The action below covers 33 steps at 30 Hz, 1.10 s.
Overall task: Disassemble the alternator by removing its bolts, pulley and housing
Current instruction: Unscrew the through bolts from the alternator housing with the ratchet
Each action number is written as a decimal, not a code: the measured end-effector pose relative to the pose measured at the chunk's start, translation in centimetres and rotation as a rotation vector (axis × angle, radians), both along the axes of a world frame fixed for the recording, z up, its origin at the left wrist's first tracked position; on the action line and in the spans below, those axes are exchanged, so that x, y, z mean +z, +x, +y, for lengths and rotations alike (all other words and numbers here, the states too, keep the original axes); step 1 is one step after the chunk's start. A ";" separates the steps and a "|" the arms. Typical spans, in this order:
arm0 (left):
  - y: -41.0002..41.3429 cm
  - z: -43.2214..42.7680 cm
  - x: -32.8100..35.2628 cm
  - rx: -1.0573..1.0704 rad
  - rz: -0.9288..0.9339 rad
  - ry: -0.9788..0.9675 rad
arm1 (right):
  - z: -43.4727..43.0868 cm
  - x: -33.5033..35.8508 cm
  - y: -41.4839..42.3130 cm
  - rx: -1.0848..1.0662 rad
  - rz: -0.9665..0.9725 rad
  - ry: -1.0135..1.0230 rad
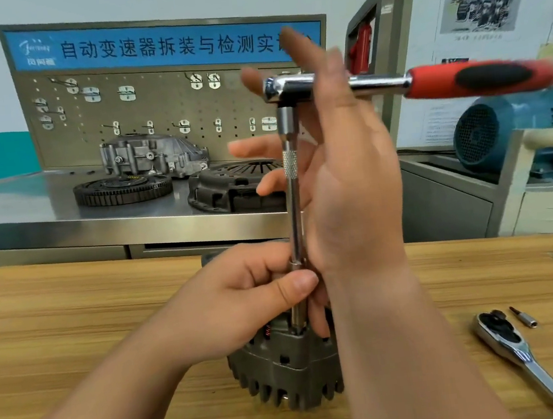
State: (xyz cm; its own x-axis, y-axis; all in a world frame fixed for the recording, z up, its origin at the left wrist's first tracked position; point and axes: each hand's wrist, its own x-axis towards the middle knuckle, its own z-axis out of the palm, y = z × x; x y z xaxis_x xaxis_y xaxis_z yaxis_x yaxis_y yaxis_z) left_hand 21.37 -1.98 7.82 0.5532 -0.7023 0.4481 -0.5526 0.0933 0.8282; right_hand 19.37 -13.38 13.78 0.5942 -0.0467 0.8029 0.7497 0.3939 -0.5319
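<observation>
Steadying it on the alternator (286, 370), the extension (294, 207) is pinched by the left hand (244, 299), the ratchet (487, 78) pushed by spread fingers of the right hand (350, 173).

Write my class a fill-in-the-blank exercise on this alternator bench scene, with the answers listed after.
The ratchet in use has a ______ and black grip.
The alternator stands on a ______ table.
The left hand pinches the extension bar, while a spare ratchet lies on the alternator's ______ side.
Answers: red; wooden; right.
</observation>
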 end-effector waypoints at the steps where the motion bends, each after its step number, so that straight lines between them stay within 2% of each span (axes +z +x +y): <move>1: 0.1 0.0 0.0 -0.003 -0.001 0.001 | 0.1 0.1 -0.1 -0.072 -0.069 -0.019; 3: 0.2 0.1 -0.1 -0.001 -0.017 0.009 | 0.1 0.1 -0.2 -0.159 -0.174 -0.032; 5: 0.2 0.0 -0.2 0.006 -0.034 0.006 | 0.2 0.1 -0.2 -0.133 -0.176 -0.026; 15: -0.1 0.0 0.1 -0.064 0.025 -0.042 | -0.4 -0.2 0.5 0.212 0.154 0.059; 18: -0.1 -0.1 -0.1 -0.014 0.035 -0.027 | -0.2 -0.2 0.3 0.108 0.124 0.045; 23: 0.3 0.0 -0.5 0.036 0.002 -0.009 | 0.2 0.1 -0.5 -0.170 -0.124 -0.006; 30: -0.1 0.0 -0.3 0.081 -0.033 -0.017 | 0.1 0.1 -0.4 0.102 0.038 0.013; 33: -0.5 -0.8 -0.7 0.322 -0.300 0.070 | -0.5 0.2 0.0 0.248 0.167 0.027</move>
